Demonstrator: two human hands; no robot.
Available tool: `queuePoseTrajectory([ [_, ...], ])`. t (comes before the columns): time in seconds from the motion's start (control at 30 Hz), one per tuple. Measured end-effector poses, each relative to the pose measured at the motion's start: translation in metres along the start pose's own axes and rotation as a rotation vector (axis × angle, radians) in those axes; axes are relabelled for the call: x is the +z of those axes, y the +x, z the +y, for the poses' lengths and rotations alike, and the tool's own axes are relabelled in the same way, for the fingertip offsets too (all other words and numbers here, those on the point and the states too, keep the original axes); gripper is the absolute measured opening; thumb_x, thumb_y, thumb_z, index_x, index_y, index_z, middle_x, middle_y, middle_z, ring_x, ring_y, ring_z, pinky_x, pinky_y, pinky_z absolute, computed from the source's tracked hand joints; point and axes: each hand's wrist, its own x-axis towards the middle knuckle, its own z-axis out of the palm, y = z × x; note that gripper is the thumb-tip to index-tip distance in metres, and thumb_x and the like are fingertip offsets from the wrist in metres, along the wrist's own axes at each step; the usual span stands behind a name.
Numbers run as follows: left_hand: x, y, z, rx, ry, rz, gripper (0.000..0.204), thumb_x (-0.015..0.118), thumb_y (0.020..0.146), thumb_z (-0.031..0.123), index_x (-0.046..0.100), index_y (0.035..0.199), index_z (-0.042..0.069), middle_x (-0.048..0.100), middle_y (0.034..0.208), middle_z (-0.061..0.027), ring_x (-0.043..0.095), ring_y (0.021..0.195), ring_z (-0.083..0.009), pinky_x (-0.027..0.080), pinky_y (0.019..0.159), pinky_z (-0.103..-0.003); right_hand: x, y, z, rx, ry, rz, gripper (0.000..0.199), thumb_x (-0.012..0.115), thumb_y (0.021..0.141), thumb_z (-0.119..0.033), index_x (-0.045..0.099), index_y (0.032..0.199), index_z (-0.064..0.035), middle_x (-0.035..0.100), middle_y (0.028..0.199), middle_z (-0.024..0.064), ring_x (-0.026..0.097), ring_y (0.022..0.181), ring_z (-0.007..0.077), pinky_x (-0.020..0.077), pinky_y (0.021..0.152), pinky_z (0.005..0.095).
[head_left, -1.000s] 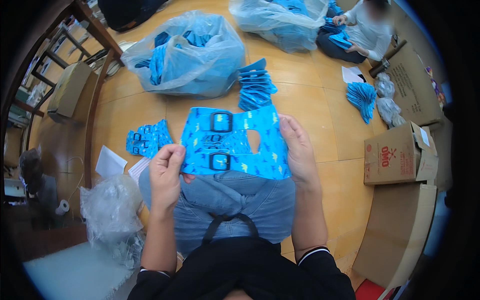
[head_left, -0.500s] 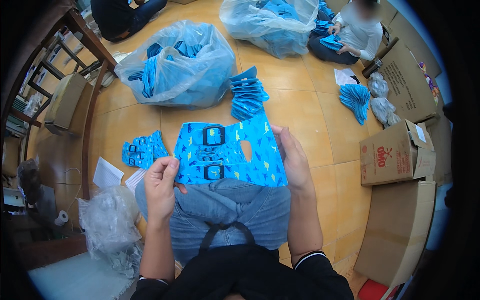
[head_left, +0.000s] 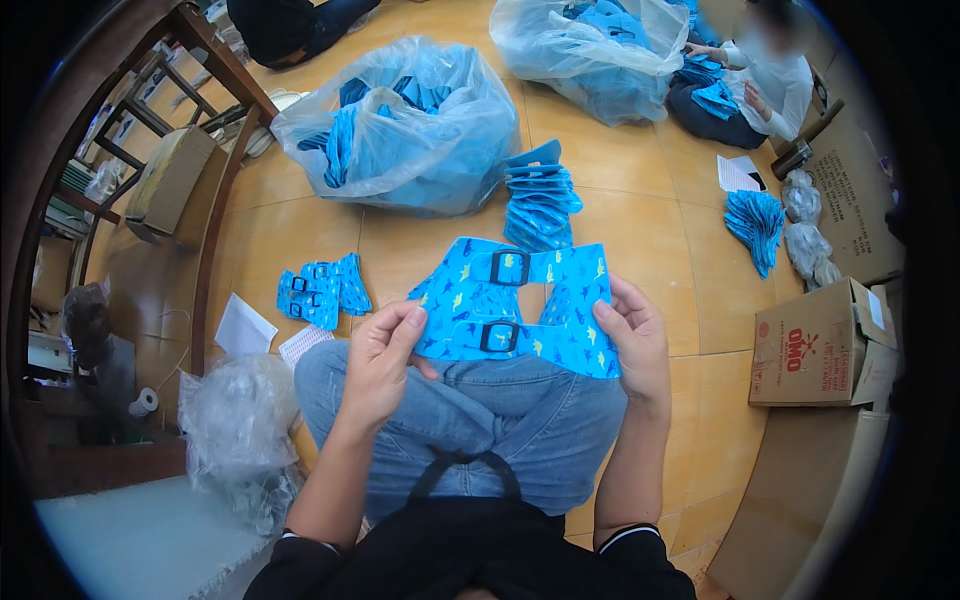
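Observation:
In front of my lap I hold up a flat blue dinosaur-print piece (head_left: 460, 300) with an opening in its middle and two black buckles on its straps. My left hand (head_left: 385, 350) pinches its left end, thumb on top. The right end is gripped by my right hand (head_left: 635, 335), its thumb on the front face and the fingers behind. On the floor to the left lies a small pile of like pieces with black buckles (head_left: 325, 290). Just beyond the held piece stands a fanned stack of blue pieces (head_left: 540, 205).
Large clear plastic bags of blue pieces (head_left: 420, 150) sit ahead. Another blue stack (head_left: 752, 228) lies at the right, near cardboard boxes (head_left: 810, 345). Crumpled plastic (head_left: 235, 420) and paper sheets (head_left: 245, 325) lie at the left. A person in white (head_left: 775, 80) sits far right.
The held piece has been turned or refolded, so its opening now sits between the buckled straps. My right thumb has come onto its front. The whole view has shifted.

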Motion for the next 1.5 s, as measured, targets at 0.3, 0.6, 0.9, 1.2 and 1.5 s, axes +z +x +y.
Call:
queuePoseTrajectory([
  [0.3,0.040,0.039,-0.088,-0.282,0.029,-0.156,0.020,0.053,0.097,0.013,0.055,0.112,0.001,0.060,0.094,-0.0026,0.060,0.083,-0.0102,0.056,0.070,-0.029,-0.096,0.019,0.052,0.111,-0.392,0.062,0.035,0.062,0.091,-0.011,0.055,0.122,0.0034,0.064,0.089,0.0049,0.060,0.080,0.0069,0.0490,0.069,0.0221],
  [0.6,0.088,0.098,-0.234,-0.317,0.648,-0.207,0.020,0.064,0.089,0.016,0.062,0.096,-0.003,0.062,0.085,-0.0070,0.061,0.073,-0.0123,0.054,0.063,-0.027,-0.182,0.047,0.132,0.112,-0.903,0.339,0.033,0.062,0.089,-0.017,0.059,0.118,-0.0010,0.067,0.105,0.0191,0.066,0.093,0.0284,0.0512,0.080,0.0361],
  [0.9,0.090,0.099,-0.214,0.178,0.775,-0.085,0.025,0.070,0.080,0.011,0.064,0.103,0.001,0.057,0.092,-0.0124,0.059,0.072,-0.0185,0.048,0.055,-0.030,-0.184,0.069,0.160,-0.251,-1.292,0.451,0.033,0.063,0.088,-0.019,0.061,0.115,0.0008,0.062,0.106,0.0184,0.061,0.097,0.0338,0.0485,0.085,0.0399],
  [1.2,-0.013,0.049,-0.126,-0.041,0.720,0.373,0.024,0.069,0.086,0.014,0.061,0.106,0.003,0.057,0.091,-0.0056,0.056,0.072,-0.0110,0.046,0.062,-0.024,-0.013,0.036,0.138,-0.041,-0.863,-0.081,0.042,0.067,0.085,-0.023,0.058,0.118,0.0003,0.060,0.109,0.0183,0.060,0.099,0.0331,0.0479,0.085,0.0416],
  [1.5,-0.044,-0.010,-0.074,0.105,0.316,0.266,0.021,0.065,0.091,0.012,0.061,0.109,0.002,0.057,0.078,0.0008,0.052,0.073,-0.0033,0.040,0.063,-0.016,0.050,0.041,0.221,-0.071,-1.419,-0.001,0.065,0.072,0.072,-0.018,0.049,0.131,-0.0052,0.054,0.107,0.0157,0.053,0.101,0.0337,0.0450,0.085,0.0432],
])
